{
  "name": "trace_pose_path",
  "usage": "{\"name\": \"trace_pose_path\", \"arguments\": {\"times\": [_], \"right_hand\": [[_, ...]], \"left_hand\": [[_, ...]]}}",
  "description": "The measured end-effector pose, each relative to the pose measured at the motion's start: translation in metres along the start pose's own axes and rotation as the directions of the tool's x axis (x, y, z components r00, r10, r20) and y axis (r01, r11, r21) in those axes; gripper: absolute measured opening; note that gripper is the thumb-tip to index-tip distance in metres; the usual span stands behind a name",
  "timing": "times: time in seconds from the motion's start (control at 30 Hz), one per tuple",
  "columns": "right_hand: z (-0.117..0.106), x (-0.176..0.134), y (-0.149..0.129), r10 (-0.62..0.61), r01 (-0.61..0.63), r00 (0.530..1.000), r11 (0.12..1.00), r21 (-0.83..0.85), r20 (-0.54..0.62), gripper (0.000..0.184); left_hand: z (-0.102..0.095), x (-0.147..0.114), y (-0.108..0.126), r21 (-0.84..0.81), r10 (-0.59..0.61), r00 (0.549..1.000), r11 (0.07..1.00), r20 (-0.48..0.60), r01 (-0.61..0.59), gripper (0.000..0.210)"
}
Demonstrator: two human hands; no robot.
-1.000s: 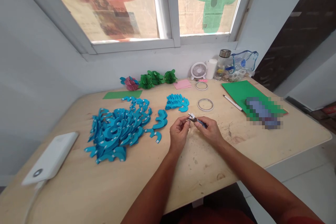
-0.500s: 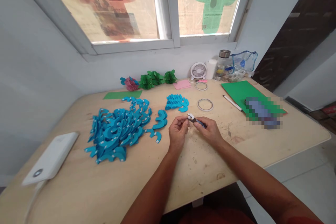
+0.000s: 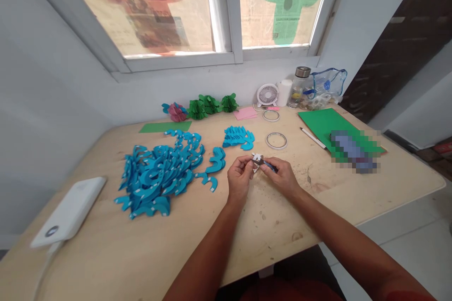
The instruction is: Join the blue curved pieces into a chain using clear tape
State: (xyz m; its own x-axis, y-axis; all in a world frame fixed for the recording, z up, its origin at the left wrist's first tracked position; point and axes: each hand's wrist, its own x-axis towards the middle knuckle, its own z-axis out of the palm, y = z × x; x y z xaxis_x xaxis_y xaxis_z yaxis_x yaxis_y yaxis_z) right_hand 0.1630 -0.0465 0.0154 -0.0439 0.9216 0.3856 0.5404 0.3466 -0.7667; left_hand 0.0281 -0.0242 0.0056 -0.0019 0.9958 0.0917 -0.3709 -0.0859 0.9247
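My right hand (image 3: 283,174) is closed around a slim dark tool with blue on it, which looks like a utility knife (image 3: 269,165), its front end pointing left. Small white scraps (image 3: 257,156) cluster at that front end. Fingers pinched, my left hand (image 3: 240,173) meets the tip of the tool; what it grips is too small and hidden to make out. To the left lie a large heap of blue curved paper pieces (image 3: 155,176) with white tabs, a small stack of the same pieces (image 3: 216,160), and a fanned row of blue pieces (image 3: 238,137) beyond my hands.
Two tape rolls (image 3: 276,140) lie past my hands. A white pen (image 3: 312,138) and green sheets (image 3: 328,124) are at right. A white power bank (image 3: 70,211) rests at left. Along the wall stand paper flowers (image 3: 210,105), a small fan (image 3: 267,95) and a bottle (image 3: 299,87).
My hands stay in nearly the same place. The white scraps at the tool's front end have shifted slightly, and a white bit now shows below my left fingertips.
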Motion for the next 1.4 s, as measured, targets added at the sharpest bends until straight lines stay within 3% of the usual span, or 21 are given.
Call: {"name": "trace_pose_path", "arguments": {"times": [0.53, 1.0, 1.23, 1.4], "right_hand": [[0.000, -0.002, 0.000, -0.025, 0.021, 0.998, 0.997, -0.073, -0.063, 0.024], [-0.007, -0.002, 0.001, -0.045, 0.002, 0.979, 0.977, -0.214, -0.198, 0.029], [-0.023, 0.000, 0.000, -0.106, -0.005, 0.928, 0.955, -0.297, -0.357, 0.031], [-0.033, 0.003, 0.003, -0.127, -0.018, 0.896, 0.947, -0.321, -0.426, 0.030]], "left_hand": [[0.001, -0.001, 0.000, 0.009, -0.003, 1.000, 1.000, -0.009, 0.003, 0.024], [-0.002, 0.000, 0.000, 0.229, 0.146, 0.988, 0.961, 0.046, -0.153, 0.014], [0.033, 0.007, 0.002, 0.321, 0.218, 0.962, 0.911, 0.163, -0.260, 0.010], [0.070, 0.033, -0.020, 0.399, 0.265, 0.935, 0.851, 0.235, -0.341, 0.012]]}}
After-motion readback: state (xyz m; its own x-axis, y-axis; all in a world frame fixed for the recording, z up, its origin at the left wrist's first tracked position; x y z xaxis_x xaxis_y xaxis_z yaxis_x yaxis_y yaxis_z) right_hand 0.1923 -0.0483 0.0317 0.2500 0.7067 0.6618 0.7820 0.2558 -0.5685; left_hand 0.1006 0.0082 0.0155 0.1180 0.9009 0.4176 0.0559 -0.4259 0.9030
